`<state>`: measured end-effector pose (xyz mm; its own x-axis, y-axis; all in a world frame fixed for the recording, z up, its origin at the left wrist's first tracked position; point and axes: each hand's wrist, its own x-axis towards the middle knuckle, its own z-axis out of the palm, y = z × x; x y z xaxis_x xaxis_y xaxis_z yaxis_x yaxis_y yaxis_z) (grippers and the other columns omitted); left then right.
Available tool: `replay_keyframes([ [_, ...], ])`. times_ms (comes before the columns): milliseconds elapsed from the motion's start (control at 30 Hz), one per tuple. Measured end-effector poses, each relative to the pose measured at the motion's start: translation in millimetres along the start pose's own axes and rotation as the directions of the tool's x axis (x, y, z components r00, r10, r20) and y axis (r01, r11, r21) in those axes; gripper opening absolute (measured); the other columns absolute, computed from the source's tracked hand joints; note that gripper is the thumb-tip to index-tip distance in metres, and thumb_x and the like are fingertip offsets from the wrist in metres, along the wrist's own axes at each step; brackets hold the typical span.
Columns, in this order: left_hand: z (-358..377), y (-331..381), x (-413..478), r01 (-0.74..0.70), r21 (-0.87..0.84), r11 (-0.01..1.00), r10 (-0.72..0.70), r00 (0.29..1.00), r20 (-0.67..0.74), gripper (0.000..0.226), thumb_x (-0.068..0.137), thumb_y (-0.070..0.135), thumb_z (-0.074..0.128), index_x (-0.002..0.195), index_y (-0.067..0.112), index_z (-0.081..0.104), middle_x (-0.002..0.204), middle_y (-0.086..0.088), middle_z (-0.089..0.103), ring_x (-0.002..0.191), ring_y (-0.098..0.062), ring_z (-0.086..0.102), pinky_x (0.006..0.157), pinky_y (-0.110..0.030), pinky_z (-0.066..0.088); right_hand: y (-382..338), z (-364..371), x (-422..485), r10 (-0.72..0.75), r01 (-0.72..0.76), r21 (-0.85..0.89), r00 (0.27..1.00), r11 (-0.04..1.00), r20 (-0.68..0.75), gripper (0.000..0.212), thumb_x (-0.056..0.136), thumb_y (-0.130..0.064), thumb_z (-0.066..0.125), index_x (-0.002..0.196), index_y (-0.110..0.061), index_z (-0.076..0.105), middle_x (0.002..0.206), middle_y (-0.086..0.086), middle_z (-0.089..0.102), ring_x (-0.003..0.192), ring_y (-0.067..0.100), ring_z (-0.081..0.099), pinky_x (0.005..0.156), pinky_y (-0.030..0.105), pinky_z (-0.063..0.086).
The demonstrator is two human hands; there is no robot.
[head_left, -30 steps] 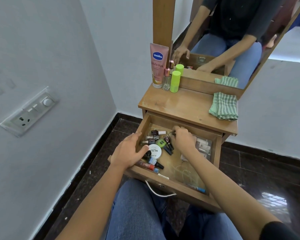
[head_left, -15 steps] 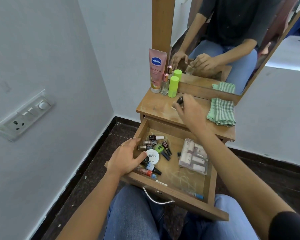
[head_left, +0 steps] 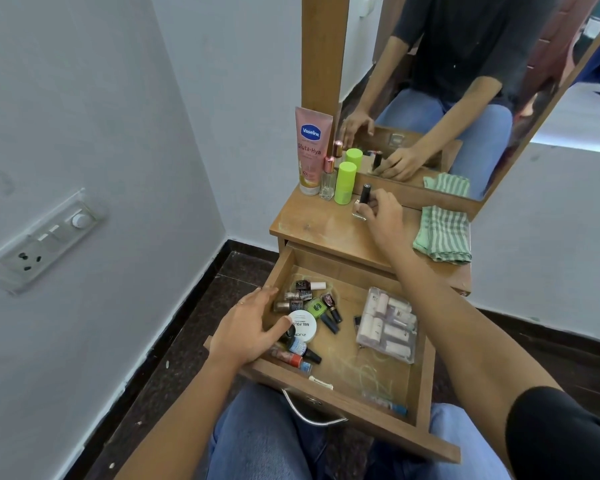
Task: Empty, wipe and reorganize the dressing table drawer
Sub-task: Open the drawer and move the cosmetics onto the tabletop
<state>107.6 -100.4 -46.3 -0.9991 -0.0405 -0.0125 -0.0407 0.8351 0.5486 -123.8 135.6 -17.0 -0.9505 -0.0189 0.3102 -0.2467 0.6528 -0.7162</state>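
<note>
The drawer (head_left: 340, 386) stands pulled out over the person's lap. The left hand (head_left: 248, 329) rests on its left wall, fingers loosely spread, thumb on a white nail polish remover tub (head_left: 303, 326) among scattered nail polish bottles (head_left: 309, 299). Farther off, on the dressing table top (head_left: 321, 230), the right hand (head_left: 383, 216) pinches an upright black-capped bottle (head_left: 362, 202) beside a green striped cloth (head_left: 442, 233)

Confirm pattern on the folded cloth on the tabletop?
Green and white stripes on the cloth, clearest in the head view.
</note>
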Motion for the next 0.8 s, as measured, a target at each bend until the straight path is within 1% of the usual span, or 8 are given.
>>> replay_keyframes([
  [133, 1, -2, 1, 0.001, -0.006, 1.000, -0.001, 1.000, 0.015, 0.073, 0.081, 0.065, 0.046, 0.144, 0.027, 0.043, 0.143, 0.008, 0.050, 0.131, -0.013, 0.047, 0.099, -0.032, 0.041, 1, 11, 4, 0.045, -0.041, 0.046, 0.996, 0.998, -0.083, 0.021, 0.085, -0.015, 0.067, 0.101, -0.004, 0.059, 0.101, 0.012, 0.055, 0.088, 0.024, 0.053, 0.080, 0.033, 0.044],
  [267, 3, -5, 1, 0.008, -0.011, 1.000, -0.008, 1.000, 0.012, 0.076, 0.079, 0.069, 0.043, 0.144, 0.029, 0.042, 0.143, 0.010, 0.050, 0.129, -0.011, 0.048, 0.098, -0.032, 0.042, -1, 16, 12, 0.098, -0.095, 0.038, 0.991, 0.995, -0.096, 0.026, 0.083, -0.006, 0.066, 0.108, -0.004, 0.058, 0.107, 0.014, 0.054, 0.093, 0.024, 0.053, 0.081, 0.026, 0.040],
  [400, 4, -5, 3, 0.005, -0.011, 1.000, -0.005, 1.000, 0.017, 0.073, 0.082, 0.065, 0.046, 0.145, 0.029, 0.041, 0.145, 0.010, 0.049, 0.130, -0.010, 0.047, 0.099, -0.031, 0.041, 0, 18, 19, 0.173, -0.155, 0.138, 0.977, 0.978, -0.127, 0.025, 0.079, -0.006, 0.070, 0.100, -0.008, 0.056, 0.097, 0.012, 0.060, 0.085, 0.024, 0.056, 0.080, 0.040, 0.049],
  [533, 3, -5, 2, 0.015, -0.010, 1.000, -0.015, 1.000, 0.006, 0.069, 0.086, 0.060, 0.053, 0.146, 0.029, 0.041, 0.147, 0.009, 0.047, 0.133, -0.012, 0.044, 0.101, -0.032, 0.040, 4, 19, 21, 0.190, -0.166, 0.173, 0.973, 0.971, -0.134, 0.026, 0.078, -0.009, 0.071, 0.097, -0.010, 0.055, 0.094, 0.011, 0.063, 0.085, 0.027, 0.060, 0.080, 0.044, 0.051],
  [633, 3, -3, 2, 0.019, 0.000, 1.000, -0.019, 1.000, -0.009, 0.064, 0.089, 0.054, 0.058, 0.146, 0.029, 0.041, 0.148, 0.008, 0.046, 0.135, -0.012, 0.043, 0.102, -0.033, 0.040, 5, 18, 18, 0.223, -0.193, 0.203, 0.965, 0.960, -0.135, 0.028, 0.079, -0.012, 0.071, 0.100, -0.010, 0.054, 0.097, 0.010, 0.062, 0.086, 0.025, 0.060, 0.081, 0.042, 0.051],
  [700, 3, -2, 1, 0.020, 0.000, 1.000, -0.020, 1.000, -0.005, 0.064, 0.089, 0.054, 0.058, 0.146, 0.029, 0.041, 0.147, 0.007, 0.047, 0.135, -0.013, 0.043, 0.102, -0.034, 0.041, 5, 15, 10, 0.207, -0.177, 0.176, 0.963, 0.968, -0.173, 0.031, 0.081, -0.013, 0.069, 0.107, -0.007, 0.052, 0.106, 0.011, 0.058, 0.093, 0.025, 0.058, 0.084, 0.037, 0.050],
  [767, 2, -3, 2, 0.029, 0.001, 1.000, -0.029, 1.000, 0.007, 0.066, 0.087, 0.057, 0.056, 0.145, 0.029, 0.041, 0.147, 0.006, 0.048, 0.134, -0.015, 0.044, 0.102, -0.036, 0.041, -1, 9, -3, 0.129, -0.097, 0.141, 0.961, 0.985, -0.245, 0.030, 0.084, -0.010, 0.063, 0.111, -0.004, 0.051, 0.110, 0.013, 0.053, 0.097, 0.025, 0.054, 0.084, 0.029, 0.044],
  [800, 1, -3, 2, 0.035, -0.001, 0.999, -0.035, 0.999, 0.012, 0.068, 0.085, 0.059, 0.054, 0.145, 0.029, 0.042, 0.146, 0.005, 0.048, 0.134, -0.015, 0.045, 0.103, -0.036, 0.041, -6, 7, -11, 0.061, -0.027, 0.122, 0.958, 0.992, -0.281, 0.027, 0.085, -0.007, 0.060, 0.111, -0.003, 0.052, 0.109, 0.012, 0.053, 0.097, 0.024, 0.053, 0.082, 0.026, 0.042],
])
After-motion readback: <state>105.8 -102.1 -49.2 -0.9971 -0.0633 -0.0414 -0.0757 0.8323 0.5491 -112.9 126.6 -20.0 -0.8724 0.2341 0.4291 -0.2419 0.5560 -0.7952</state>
